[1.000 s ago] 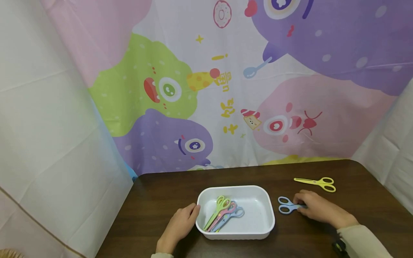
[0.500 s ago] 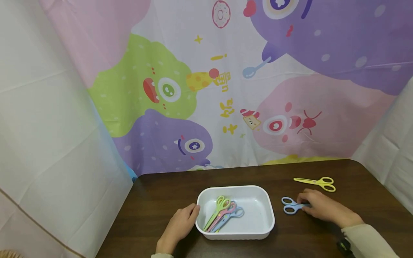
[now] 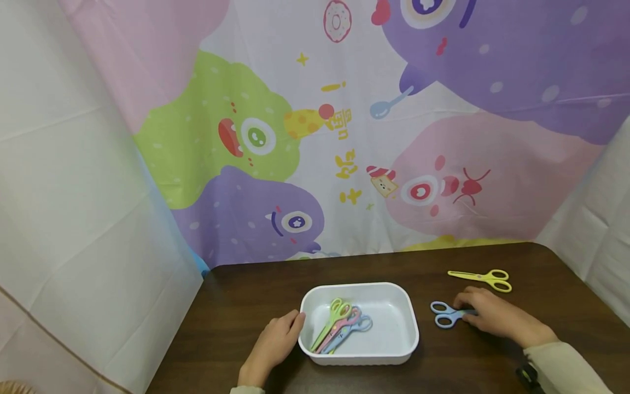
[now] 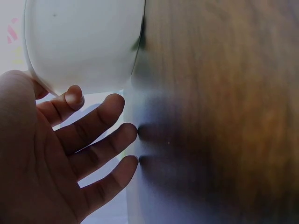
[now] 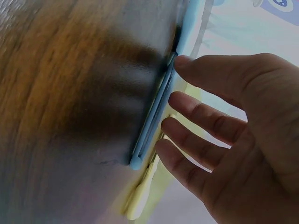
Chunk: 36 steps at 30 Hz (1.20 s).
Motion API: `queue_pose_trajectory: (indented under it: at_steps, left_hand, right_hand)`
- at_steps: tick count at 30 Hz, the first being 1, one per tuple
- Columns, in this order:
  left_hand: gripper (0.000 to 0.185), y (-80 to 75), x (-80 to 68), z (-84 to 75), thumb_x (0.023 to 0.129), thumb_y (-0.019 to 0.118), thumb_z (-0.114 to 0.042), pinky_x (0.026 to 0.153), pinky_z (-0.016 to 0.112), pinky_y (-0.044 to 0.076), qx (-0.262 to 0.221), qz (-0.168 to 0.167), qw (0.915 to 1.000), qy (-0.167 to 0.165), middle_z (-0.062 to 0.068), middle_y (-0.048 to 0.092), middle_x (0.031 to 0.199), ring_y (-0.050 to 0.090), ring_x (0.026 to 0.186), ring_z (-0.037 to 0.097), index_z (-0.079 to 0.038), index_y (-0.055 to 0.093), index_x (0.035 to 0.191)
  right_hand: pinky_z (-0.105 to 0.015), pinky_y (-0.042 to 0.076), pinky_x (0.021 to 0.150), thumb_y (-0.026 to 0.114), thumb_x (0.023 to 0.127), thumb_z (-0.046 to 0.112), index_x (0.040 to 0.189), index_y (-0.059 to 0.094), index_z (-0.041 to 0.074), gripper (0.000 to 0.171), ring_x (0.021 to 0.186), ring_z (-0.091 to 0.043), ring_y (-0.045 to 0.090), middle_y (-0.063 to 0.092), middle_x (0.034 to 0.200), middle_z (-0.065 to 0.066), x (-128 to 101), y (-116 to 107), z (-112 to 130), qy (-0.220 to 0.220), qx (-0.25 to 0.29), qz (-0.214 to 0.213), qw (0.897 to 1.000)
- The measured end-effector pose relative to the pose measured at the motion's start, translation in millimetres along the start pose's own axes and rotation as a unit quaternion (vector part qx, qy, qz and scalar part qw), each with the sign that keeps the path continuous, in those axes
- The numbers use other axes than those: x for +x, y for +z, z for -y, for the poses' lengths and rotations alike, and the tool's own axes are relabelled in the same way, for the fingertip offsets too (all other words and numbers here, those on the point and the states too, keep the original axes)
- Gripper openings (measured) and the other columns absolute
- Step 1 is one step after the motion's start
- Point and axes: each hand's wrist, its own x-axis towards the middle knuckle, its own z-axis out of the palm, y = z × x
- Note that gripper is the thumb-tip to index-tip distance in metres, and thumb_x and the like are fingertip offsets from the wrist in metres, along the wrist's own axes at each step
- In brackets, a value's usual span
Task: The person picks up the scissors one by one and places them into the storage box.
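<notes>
Blue scissors [image 3: 445, 316] lie on the table to the right of a white tray [image 3: 389, 360]. My right hand [image 3: 497, 317] has its fingers and thumb around the blade end, the blue handle loops pointing toward the tray. In the right wrist view, the thumb tip [image 5: 184, 65] meets the blue scissors [image 5: 152, 121], other fingers bent close beside them. My left hand [image 3: 275, 336] rests at the tray's left wall, fingers relaxed and spread; in the left wrist view its fingertips [image 4: 74, 99] are right at the tray's outer wall [image 4: 88, 51].
Inside the tray are several scissors, among them green ones [image 3: 337, 312], pink ones [image 3: 339, 331] and another blue pair [image 3: 361, 324]. Yellow scissors [image 3: 484, 279] lie behind my right hand. A cartoon-printed curtain [image 3: 344, 164] hangs behind the dark wooden table [image 3: 236, 295].
My right hand and the blue scissors have shifted a little to the right, away from the tray. My left hand and the tray have stayed in place.
</notes>
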Motion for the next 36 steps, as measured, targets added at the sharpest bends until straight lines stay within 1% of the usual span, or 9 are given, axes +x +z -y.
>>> queue_pose_trajectory:
  at_steps: [5,9,16,22,24,27,31,36]
  left_hand:
    - [0.036,-0.3,-0.2,0.0,0.11,0.043,-0.042,0.059,0.028,0.038,0.001,0.002,1.0,-0.001,-0.007,0.043,0.065,0.046,0.063,0.01,-0.02,0.056,0.084]
    - [0.035,-0.2,0.0,-0.1,0.11,0.044,-0.041,0.061,0.029,0.039,0.004,0.001,1.0,-0.001,-0.007,0.045,0.065,0.047,0.064,0.011,-0.02,0.057,0.085]
    - [0.037,0.0,0.0,-0.6,0.11,0.043,-0.044,0.06,0.028,0.039,0.004,0.003,1.0,-0.002,-0.007,0.045,0.065,0.047,0.064,0.011,-0.02,0.057,0.085]
    - [0.037,0.3,-0.3,-0.2,0.11,0.044,-0.044,0.059,0.028,0.038,0.004,0.001,1.0,-0.002,-0.007,0.043,0.064,0.046,0.063,0.011,-0.02,0.055,0.084]
    - [0.036,0.2,-0.3,-0.4,0.11,0.044,-0.043,0.059,0.028,0.038,0.003,0.002,1.0,-0.003,-0.007,0.042,0.064,0.045,0.062,0.011,-0.02,0.055,0.084]
    - [0.036,0.1,-0.6,-0.8,0.11,0.044,-0.043,0.058,0.028,0.037,0.002,0.003,1.0,-0.004,-0.007,0.042,0.064,0.045,0.062,0.01,-0.02,0.055,0.083]
    - [0.037,-0.3,-0.8,-1.3,0.109,0.044,-0.044,0.058,0.028,0.037,0.001,0.004,1.0,-0.004,-0.007,0.041,0.064,0.045,0.062,0.01,-0.02,0.055,0.083]
    - [0.037,-1.0,-1.1,-2.0,0.109,0.044,-0.044,0.058,0.028,0.037,-0.002,0.005,1.0,-0.004,-0.007,0.041,0.064,0.045,0.062,0.01,-0.02,0.055,0.083]
  right_hand:
    - [-0.045,0.054,0.081,0.081,0.085,0.012,0.108,0.07,0.007,0.026,0.097,-0.026,0.066,0.067,0.105,-0.003,0,-1,4,0.024,-0.007,0.002,1.0]
    - [-0.046,0.054,0.083,0.082,0.085,0.015,0.112,0.07,0.005,0.031,0.099,-0.028,0.066,0.067,0.108,-0.006,-1,-2,6,0.02,-0.012,-0.012,1.0]
    - [-0.051,0.054,0.088,0.084,0.083,0.018,0.116,0.069,0.003,0.039,0.104,-0.033,0.066,0.067,0.114,-0.012,-4,1,8,0.008,-0.022,-0.042,0.999]
    - [-0.058,0.051,0.093,0.083,0.085,0.02,0.124,0.066,0.0,0.048,0.113,-0.041,0.063,0.065,0.122,-0.018,-7,3,14,0.022,-0.009,-0.045,0.999]
    - [-0.061,0.05,0.093,0.083,0.085,0.021,0.127,0.065,-0.001,0.05,0.114,-0.044,0.062,0.064,0.124,-0.022,-8,3,16,0.024,-0.006,-0.049,0.998]
    - [-0.062,0.049,0.094,0.083,0.085,0.021,0.128,0.064,0.0,0.052,0.114,-0.046,0.062,0.063,0.126,-0.025,-9,6,19,0.026,-0.003,-0.056,0.998]
    - [-0.062,0.05,0.093,0.083,0.085,0.022,0.131,0.063,0.0,0.055,0.115,-0.046,0.061,0.061,0.128,-0.026,-7,8,21,0.03,0.004,-0.051,0.998]
    - [-0.062,0.05,0.094,0.083,0.085,0.025,0.133,0.061,0.0,0.059,0.118,-0.047,0.06,0.06,0.131,-0.028,-3,11,25,0.034,0.01,-0.033,0.999]
